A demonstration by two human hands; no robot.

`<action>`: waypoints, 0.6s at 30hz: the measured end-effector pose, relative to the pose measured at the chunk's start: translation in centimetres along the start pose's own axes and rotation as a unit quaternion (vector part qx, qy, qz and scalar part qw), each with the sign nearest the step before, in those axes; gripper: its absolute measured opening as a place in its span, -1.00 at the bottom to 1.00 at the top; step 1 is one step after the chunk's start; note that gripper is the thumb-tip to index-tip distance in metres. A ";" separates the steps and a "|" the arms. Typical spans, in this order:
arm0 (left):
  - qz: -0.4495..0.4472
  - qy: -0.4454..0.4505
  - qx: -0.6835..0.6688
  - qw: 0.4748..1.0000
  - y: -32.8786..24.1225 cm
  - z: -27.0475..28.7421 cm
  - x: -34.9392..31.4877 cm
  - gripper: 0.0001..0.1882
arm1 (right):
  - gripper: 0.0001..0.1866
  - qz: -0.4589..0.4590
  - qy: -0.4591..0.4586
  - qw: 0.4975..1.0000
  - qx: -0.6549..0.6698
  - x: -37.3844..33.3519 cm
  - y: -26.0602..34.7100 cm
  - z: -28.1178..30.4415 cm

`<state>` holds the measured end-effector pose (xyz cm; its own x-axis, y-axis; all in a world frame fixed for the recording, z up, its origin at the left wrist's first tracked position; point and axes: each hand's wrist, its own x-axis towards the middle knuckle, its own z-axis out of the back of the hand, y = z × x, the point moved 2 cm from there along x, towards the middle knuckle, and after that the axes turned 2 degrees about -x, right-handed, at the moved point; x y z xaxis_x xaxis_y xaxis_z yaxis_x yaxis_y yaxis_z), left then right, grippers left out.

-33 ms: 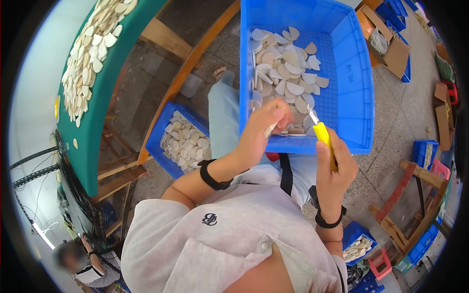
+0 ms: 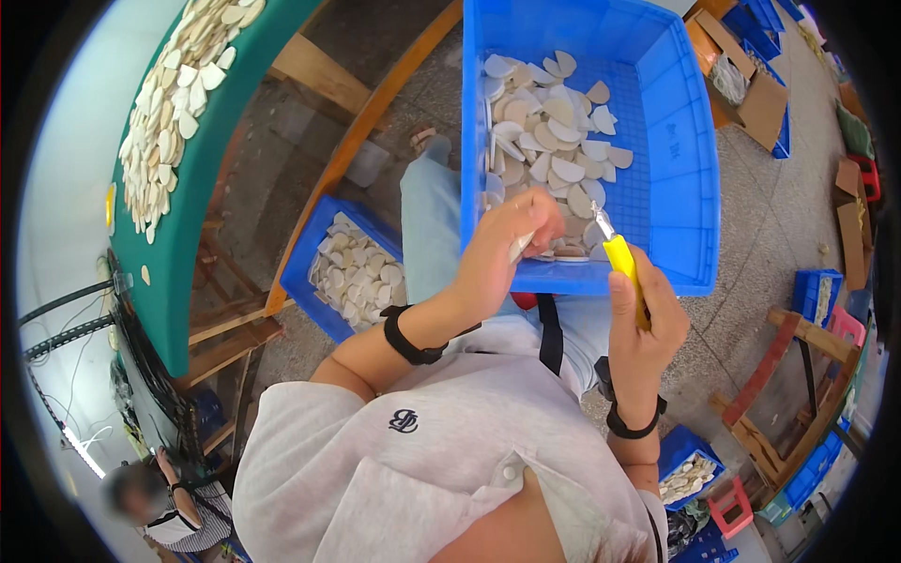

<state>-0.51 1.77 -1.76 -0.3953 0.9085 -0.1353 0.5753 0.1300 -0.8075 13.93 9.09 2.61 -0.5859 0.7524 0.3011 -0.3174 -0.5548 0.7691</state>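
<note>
My left hand [image 2: 502, 239] is closed over the near side of a large blue crate [image 2: 681, 178], its fingers curled round a small pale flat piece [image 2: 522, 246], of which only an edge shows. In my right hand [image 2: 649, 300] is a yellow-handled tool [image 2: 621, 261] with a slim pointed metal tip. The tip points up and away, a short gap to the right of my left fingers. Half-round and rounded off-white pieces [image 2: 554, 122] lie heaped in the crate, mostly along its left side.
A green-topped table [image 2: 211, 141] at the left bears a long heap of similar pieces. Below it, a smaller blue bin [image 2: 319, 310] is full of them. Cardboard boxes [image 2: 762, 113] and a wooden stand [image 2: 770, 413] are at the right. Another person [image 2: 183, 511] is at the lower left.
My left hand has turned very slightly, its fingers a little differently placed. The tool and the crate stay where they were.
</note>
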 end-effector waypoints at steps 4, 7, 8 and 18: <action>0.048 0.024 -0.023 0.998 -0.6 -0.1 0.2 -0.62 | -0.74 0.008 0.014 1.000 0.001 -0.1 0.2 0.2; 0.059 0.027 -0.092 0.994 -0.8 -0.3 0.0 -0.61 | -0.73 -0.006 0.050 0.999 0.002 -0.1 0.6 0.2; 0.035 0.026 -0.044 0.998 -0.9 -0.4 -0.1 -0.63 | -0.72 0.013 0.055 0.998 0.001 0.0 0.7 0.1; -0.050 0.018 0.195 0.979 -1.2 -0.9 -1.0 -0.78 | -0.65 0.065 0.085 0.993 -0.044 0.0 0.9 0.2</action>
<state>-0.13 1.08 -0.13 -0.4054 0.9136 -0.0298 0.2152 0.0637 -0.9745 13.80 8.59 3.42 -0.7416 0.6057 0.2884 -0.2903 -0.6773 0.6760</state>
